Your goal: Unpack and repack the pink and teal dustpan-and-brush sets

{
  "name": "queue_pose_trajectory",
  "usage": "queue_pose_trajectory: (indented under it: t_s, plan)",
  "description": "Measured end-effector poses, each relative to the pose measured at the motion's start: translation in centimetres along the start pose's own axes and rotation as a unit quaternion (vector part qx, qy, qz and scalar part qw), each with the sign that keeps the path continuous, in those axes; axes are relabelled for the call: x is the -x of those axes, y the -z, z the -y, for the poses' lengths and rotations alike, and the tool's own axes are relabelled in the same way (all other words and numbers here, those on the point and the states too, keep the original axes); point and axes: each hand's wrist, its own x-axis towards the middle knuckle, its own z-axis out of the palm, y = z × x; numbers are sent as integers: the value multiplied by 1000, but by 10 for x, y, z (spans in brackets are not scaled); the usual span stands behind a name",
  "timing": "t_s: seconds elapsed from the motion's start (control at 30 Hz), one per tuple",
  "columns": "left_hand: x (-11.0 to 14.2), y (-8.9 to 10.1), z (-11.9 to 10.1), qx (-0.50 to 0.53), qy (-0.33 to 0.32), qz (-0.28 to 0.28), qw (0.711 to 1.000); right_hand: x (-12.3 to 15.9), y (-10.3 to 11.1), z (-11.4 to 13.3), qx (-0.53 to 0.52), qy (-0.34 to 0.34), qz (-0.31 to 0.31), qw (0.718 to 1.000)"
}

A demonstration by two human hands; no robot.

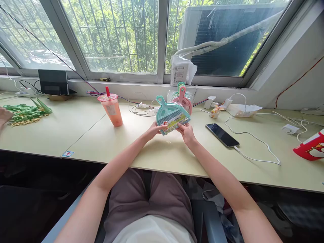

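Observation:
A teal mini dustpan and brush set [170, 113] with a printed label across its lower edge is held up, tilted, over the table's front half. My left hand [156, 130] grips its lower left corner, thumb on the label. At the lower right edge my right hand [186, 132] holds the same set, thumb also in front. The fingers behind it are hidden. Just beyond stands a stack of similar pink and green dustpan sets [182, 98], partly covered by the one in my hands, with clear plastic around it.
An orange drink cup [111, 109] with a red straw stands to the left. To the right lies a phone [222, 135] on a white cable. Another person's hand [5, 115] is by green plastic pieces [25, 113] at far left. A red container [311, 145] sits at far right.

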Motion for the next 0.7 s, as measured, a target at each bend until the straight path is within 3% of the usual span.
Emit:
queue_pose_trajectory:
  t_s: [0.23, 0.53, 0.6, 0.7]
  plan:
    - [2, -10, 8, 8, 18, 18, 1000, 1, 1, -2, -4, 9, -39, 999]
    - [-5, 8, 6, 20, 34, -21, 999, -6, -3, 0, 6, -60, 15, 998]
    - [-8, 14, 6, 39, 35, -35, 998, -7, -2, 3, 21, -43, 11, 999]
    - [-11, 26, 4, 62, 31, -73, 995, -11, 8, 14, 67, 55, -67, 994]
